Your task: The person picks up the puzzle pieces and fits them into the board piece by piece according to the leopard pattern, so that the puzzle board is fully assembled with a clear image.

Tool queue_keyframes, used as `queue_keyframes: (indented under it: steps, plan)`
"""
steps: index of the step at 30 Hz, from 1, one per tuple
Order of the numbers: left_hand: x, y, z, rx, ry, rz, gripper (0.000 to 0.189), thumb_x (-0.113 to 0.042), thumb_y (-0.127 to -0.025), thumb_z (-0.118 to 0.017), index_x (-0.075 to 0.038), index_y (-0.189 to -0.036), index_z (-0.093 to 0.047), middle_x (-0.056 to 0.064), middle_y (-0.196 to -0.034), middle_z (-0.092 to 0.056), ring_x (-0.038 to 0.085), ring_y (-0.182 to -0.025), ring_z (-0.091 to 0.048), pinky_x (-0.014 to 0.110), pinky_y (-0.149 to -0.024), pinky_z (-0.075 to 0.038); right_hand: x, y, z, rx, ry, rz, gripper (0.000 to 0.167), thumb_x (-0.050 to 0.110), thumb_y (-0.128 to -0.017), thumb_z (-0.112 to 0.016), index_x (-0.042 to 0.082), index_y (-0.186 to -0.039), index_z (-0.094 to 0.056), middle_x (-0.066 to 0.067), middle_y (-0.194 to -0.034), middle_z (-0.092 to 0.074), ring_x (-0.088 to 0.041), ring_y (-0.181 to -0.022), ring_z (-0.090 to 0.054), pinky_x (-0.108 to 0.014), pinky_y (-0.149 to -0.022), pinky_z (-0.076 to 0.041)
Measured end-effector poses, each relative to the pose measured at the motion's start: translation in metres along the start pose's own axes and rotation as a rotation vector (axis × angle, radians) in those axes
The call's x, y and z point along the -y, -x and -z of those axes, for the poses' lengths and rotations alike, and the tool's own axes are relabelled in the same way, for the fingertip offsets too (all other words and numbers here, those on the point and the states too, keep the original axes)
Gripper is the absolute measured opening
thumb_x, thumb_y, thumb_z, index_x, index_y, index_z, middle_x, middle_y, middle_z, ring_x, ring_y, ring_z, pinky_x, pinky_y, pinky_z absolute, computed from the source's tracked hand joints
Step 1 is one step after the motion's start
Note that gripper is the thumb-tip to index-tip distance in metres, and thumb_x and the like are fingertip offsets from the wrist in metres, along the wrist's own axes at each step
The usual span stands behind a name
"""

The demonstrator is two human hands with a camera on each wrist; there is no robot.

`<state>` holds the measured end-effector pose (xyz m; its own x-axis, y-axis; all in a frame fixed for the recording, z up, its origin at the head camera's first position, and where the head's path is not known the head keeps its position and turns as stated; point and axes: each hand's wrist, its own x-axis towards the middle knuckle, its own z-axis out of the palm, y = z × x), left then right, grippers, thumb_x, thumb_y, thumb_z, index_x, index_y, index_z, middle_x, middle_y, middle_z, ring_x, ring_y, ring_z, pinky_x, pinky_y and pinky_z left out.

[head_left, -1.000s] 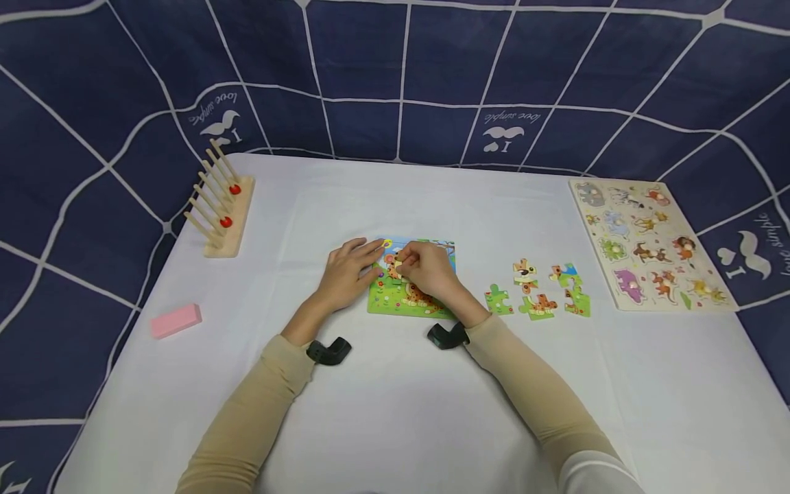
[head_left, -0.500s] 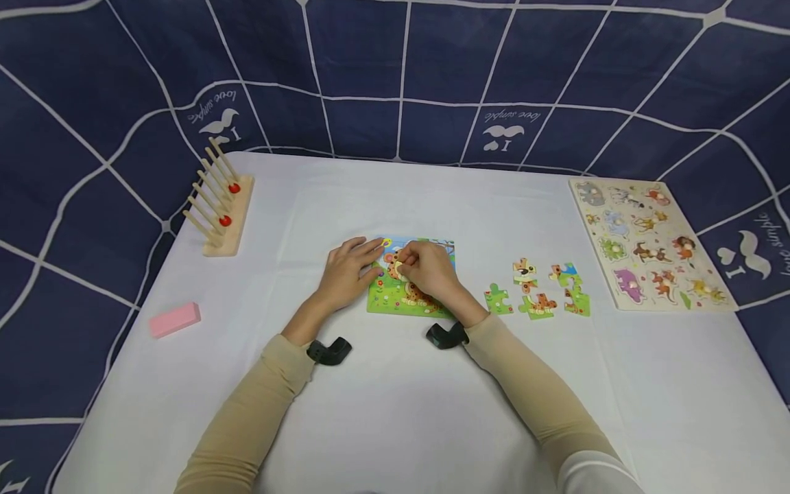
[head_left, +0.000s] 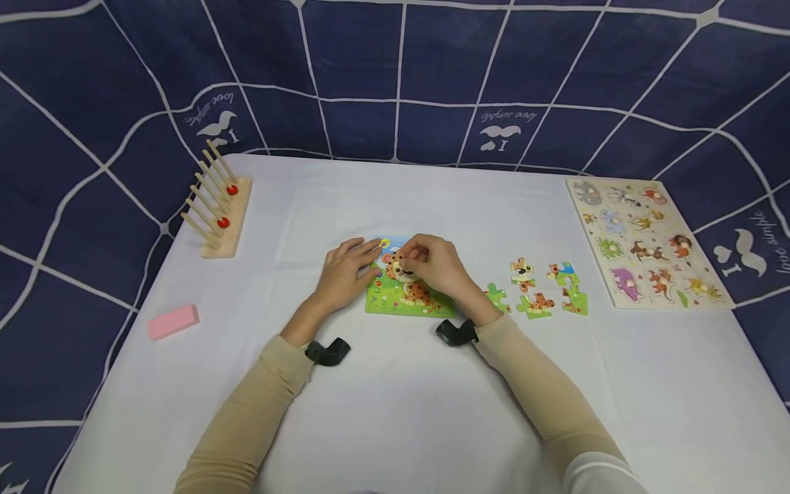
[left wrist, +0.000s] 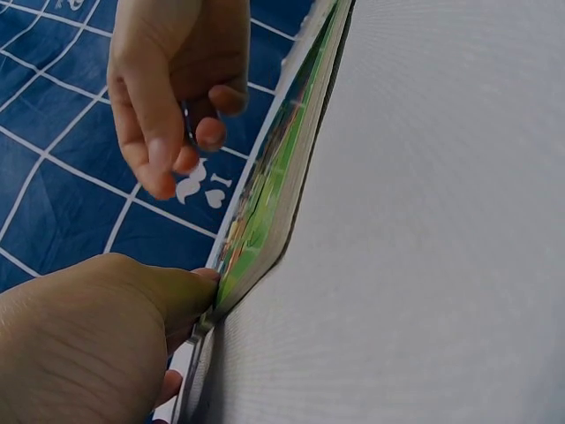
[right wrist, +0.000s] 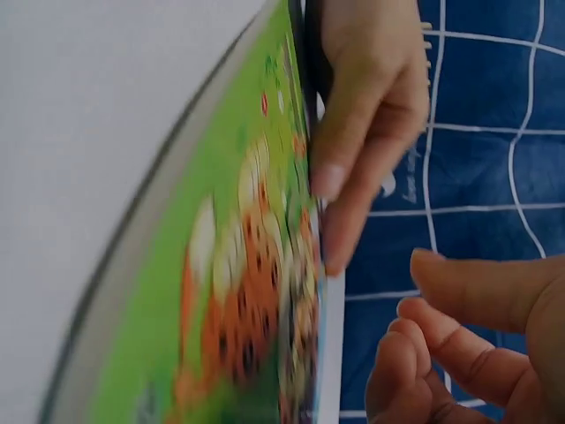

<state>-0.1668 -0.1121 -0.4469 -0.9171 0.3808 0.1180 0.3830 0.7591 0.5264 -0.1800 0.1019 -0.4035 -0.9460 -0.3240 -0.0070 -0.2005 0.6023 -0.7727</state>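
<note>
The jigsaw board (head_left: 385,302) lies on the white table, showing an orange spotted leopard on green grass; the leopard (right wrist: 247,300) fills much of the right wrist view. My left hand (head_left: 348,274) rests at the board's left side with fingers spread, thumb and fingertips touching its edge. Just above the upper middle of the picture hovers my right hand (head_left: 435,264), its fingers loosely bent. In the right wrist view a gap shows between that thumb (right wrist: 477,287) and the fingers, with nothing seen held. The hand covers the board's upper right part.
Several loose jigsaw pieces (head_left: 535,305) lie right of the board, one partly behind the right wrist. An animal knob puzzle (head_left: 648,240) is farther right. At left stand a peg rack (head_left: 228,233) with red beads and a pink block (head_left: 173,322).
My right hand has lifted slightly and shifted right, its fingers coming off the jigsaw piece they pinched, so more of the leopard's face shows. The left hand stays in place.
</note>
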Motion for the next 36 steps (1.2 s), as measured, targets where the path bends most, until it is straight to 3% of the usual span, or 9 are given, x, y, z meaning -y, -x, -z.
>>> queue_keyframes:
  steps: [5, 13, 22, 28, 36]
  plan:
    - [0.0, 0.0, 0.0, -0.006, 0.011, 0.006, 0.048, -0.028, -0.097, -0.059, -0.011, -0.142, -0.051, 0.002, -0.153, -0.044, 0.029, -0.143, -0.032, 0.053, -0.111, -0.026, -0.015, 0.013, 0.026, 0.004, -0.045, -0.044, 0.023, 0.014, -0.089, -0.072, 0.004, -0.109, -0.068, -0.009, -0.096, -0.064, -0.022, -0.082, -0.057, -0.031, -0.072, -0.045]
    - [0.002, 0.0, -0.002, -0.017, 0.02, 0.012, 0.048, -0.028, -0.097, -0.059, -0.011, -0.141, -0.051, 0.002, -0.153, -0.044, 0.029, -0.144, -0.032, 0.053, -0.111, -0.025, -0.053, 0.042, 0.076, -0.084, 0.0, -0.145, 0.033, 0.016, -0.089, -0.072, 0.003, -0.118, -0.065, -0.015, -0.107, -0.063, -0.026, -0.094, -0.056, -0.033, -0.078, -0.044]
    - [0.002, -0.001, -0.004, -0.022, 0.029, 0.012, 0.048, -0.027, -0.097, -0.06, -0.011, -0.141, -0.051, 0.001, -0.153, -0.044, 0.028, -0.143, -0.032, 0.053, -0.111, -0.025, -0.083, 0.079, 0.126, -0.165, 0.039, -0.246, 0.045, 0.027, -0.092, -0.07, 0.003, -0.128, -0.059, -0.018, -0.115, -0.058, -0.022, -0.095, -0.052, -0.022, -0.067, -0.044]
    - [0.002, 0.0, -0.004, -0.025, 0.029, 0.01, 0.049, -0.026, -0.096, -0.061, -0.011, -0.141, -0.05, 0.002, -0.153, -0.043, 0.029, -0.143, -0.032, 0.053, -0.111, -0.025, -0.097, 0.092, 0.142, -0.215, 0.081, -0.319, 0.048, 0.03, -0.092, -0.068, 0.006, -0.132, -0.057, -0.017, -0.119, -0.057, -0.019, -0.093, -0.05, -0.024, -0.066, -0.042]
    - [0.001, 0.0, -0.004, -0.027, 0.037, 0.011, 0.049, -0.026, -0.096, -0.061, -0.01, -0.141, -0.051, 0.003, -0.153, -0.044, 0.03, -0.143, -0.032, 0.053, -0.111, -0.024, -0.108, 0.097, 0.143, -0.218, 0.069, -0.337, 0.05, 0.028, -0.091, -0.07, 0.005, -0.133, -0.056, -0.016, -0.117, -0.056, -0.015, -0.087, -0.048, -0.022, -0.057, -0.042]
